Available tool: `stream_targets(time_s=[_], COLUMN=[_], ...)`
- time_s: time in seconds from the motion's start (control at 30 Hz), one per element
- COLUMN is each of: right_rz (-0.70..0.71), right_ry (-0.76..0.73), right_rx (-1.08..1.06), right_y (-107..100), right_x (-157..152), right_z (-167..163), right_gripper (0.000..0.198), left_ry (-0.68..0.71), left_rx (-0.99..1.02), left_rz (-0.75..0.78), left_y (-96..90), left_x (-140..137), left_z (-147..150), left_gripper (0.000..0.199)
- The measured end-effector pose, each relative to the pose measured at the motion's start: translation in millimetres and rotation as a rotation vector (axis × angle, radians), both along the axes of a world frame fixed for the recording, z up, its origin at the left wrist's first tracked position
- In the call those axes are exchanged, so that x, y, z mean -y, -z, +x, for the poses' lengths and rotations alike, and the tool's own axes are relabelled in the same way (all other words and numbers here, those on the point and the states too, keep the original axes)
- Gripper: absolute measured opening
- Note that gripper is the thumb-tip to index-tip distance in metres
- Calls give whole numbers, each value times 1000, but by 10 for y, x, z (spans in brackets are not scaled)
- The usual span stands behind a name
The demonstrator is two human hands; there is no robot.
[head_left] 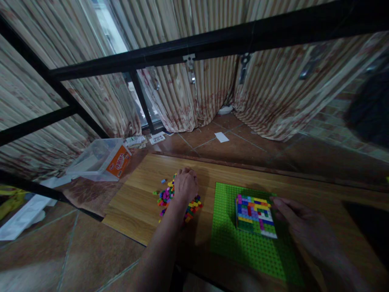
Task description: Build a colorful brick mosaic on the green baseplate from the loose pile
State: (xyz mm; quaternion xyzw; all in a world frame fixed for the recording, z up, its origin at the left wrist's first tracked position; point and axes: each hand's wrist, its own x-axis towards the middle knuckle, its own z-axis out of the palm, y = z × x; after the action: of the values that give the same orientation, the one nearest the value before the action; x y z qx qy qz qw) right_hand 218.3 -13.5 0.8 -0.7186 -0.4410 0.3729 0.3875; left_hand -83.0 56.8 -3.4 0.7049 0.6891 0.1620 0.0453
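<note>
Here's the multicoloured, roughly square block of plastic bricks [255, 215], studs up on the green studded plastic baseplate [225, 231], edges roughly parallel; which side's longer, I can't tell. My right hand [308, 228], thumb and fingers drawn narrow, is by its far right corner. My left hand [186, 185] curls over loose multicoloured plastic bricks [165, 196]. Whether either grips anything, I can't tell.

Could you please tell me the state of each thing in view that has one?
Brick block: assembled, on the green baseplate
Green baseplate: lying flat, partly covered
Loose bricks: heaped, some scattered
Left hand: over the loose bricks, grip hidden
Right hand: beside the block's far right corner, grip unclear
Plastic bin: open, no lid on
Curtains: hanging, parted at left
</note>
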Motion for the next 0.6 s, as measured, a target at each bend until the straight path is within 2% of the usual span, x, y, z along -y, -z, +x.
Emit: stream_targets(time_s=[0.13,0.3,0.37,0.43,0.53,0.6], right_rz=[-7,5,27,64,152,221], right_ry=[-11,47,103,164,195,155], right_rx=[-5,3,-18,-33,-74,-119], right_y=[13,-29,-70,-105,-121,-109], right_x=[-8,-22,-9,20,82,119], right_z=[11,10,-28,-95,-238,-340], right_gripper=[41,40,38,38,37,35], left_ry=[-18,-2,28,111,156,120], left_rx=[13,99,408,759,1295,1546], left_rz=[-4,34,42,-16,-291,-391], left_y=[-6,-129,-155,-148,-119,-120], left_x=[-29,77,209,373,586,661], left_z=[-4,126,289,496,778,889], left_gripper=[20,21,21,19,26,26])
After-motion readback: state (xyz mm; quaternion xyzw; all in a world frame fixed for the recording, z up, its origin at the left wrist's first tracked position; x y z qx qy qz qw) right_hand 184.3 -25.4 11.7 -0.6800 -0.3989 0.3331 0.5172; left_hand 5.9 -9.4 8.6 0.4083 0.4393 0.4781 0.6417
